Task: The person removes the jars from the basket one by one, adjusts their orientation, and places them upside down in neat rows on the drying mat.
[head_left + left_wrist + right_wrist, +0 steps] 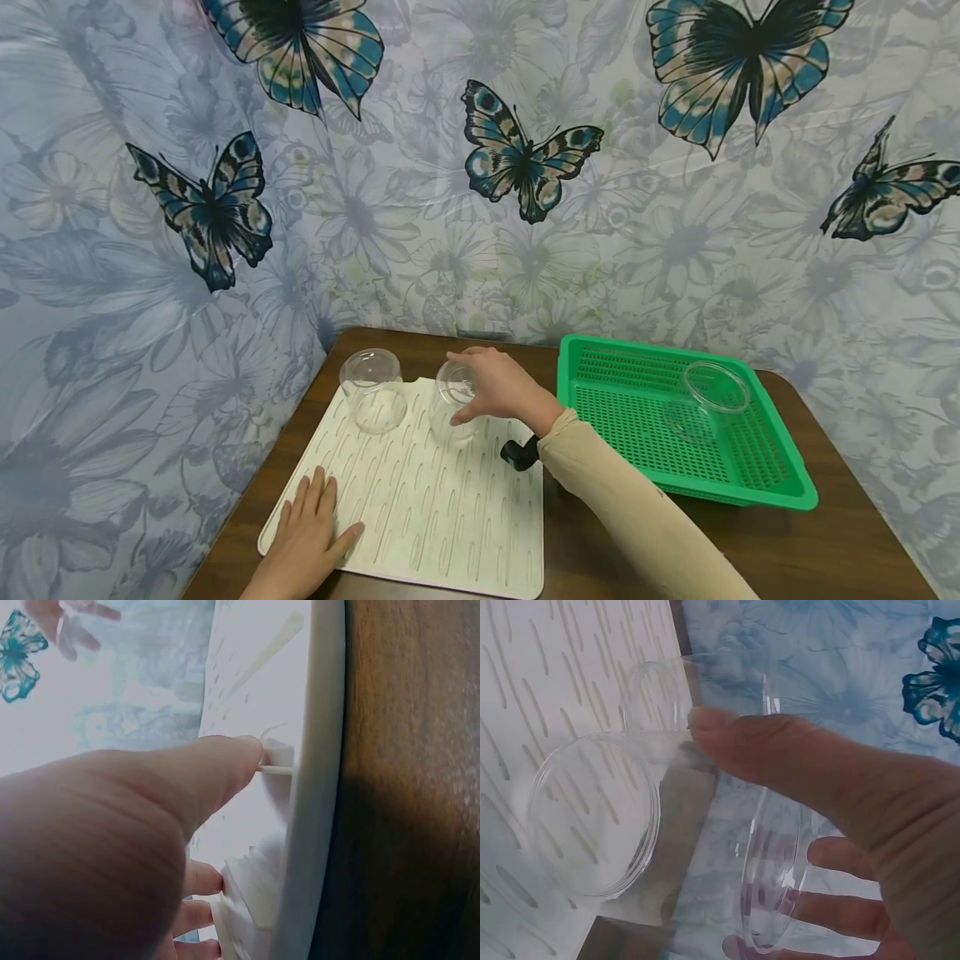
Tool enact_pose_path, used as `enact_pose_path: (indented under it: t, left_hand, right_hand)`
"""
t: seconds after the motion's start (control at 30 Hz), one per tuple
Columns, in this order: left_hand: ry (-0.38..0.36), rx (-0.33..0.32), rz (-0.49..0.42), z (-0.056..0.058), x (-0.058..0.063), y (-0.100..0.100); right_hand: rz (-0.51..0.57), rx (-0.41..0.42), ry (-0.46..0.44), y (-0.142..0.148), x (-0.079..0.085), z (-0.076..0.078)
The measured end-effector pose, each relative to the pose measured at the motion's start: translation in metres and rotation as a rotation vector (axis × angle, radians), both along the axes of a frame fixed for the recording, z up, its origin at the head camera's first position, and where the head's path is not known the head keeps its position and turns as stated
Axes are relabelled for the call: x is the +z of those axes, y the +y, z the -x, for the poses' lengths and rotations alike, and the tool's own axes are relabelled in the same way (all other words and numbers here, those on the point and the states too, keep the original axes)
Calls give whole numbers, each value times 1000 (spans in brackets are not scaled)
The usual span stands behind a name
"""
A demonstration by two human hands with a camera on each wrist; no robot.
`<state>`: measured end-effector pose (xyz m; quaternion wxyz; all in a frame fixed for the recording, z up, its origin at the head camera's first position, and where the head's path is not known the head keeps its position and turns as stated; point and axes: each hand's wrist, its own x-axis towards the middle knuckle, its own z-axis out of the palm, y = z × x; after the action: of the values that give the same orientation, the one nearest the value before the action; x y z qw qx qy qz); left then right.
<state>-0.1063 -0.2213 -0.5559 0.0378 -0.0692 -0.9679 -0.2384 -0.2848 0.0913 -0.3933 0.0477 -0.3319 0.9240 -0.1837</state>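
Note:
My right hand (498, 387) is at a clear round container (453, 417) at the back middle of a white ridged mat (420, 517). Its thumb and fingers curl round the upper part from opposite sides; in the right wrist view the fingertips show through the clear wall (769, 877). A second clear container (375, 396) stands to the left, near the mat's back left corner. Spread flat, my left hand (303, 525) rests on the mat's front left part, its thumb (217, 769) near the front edge.
A green perforated basket (686, 492) stands on the right of the brown wooden table (600, 554), with another clear container (708, 404) inside. Behind the table hangs a butterfly-patterned cloth (420, 267). A black wrist camera (520, 454) sits below my right wrist.

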Motion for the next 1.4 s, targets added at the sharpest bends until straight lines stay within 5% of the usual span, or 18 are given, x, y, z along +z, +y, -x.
enact_pose_path:
  t: [0.67, 1.17, 1.4]
  left_hand:
    - [46, -7, -19, 1, -7, 0]
    - [-46, 15, 58, 2, 6, 4]
    - [5, 14, 24, 5, -7, -1]
  right_hand:
    - [-93, 10, -10, -33, -18, 21]
    - [-123, 3, -31, -40, -18, 25]
    - [-146, -11, -19, -41, -19, 23]
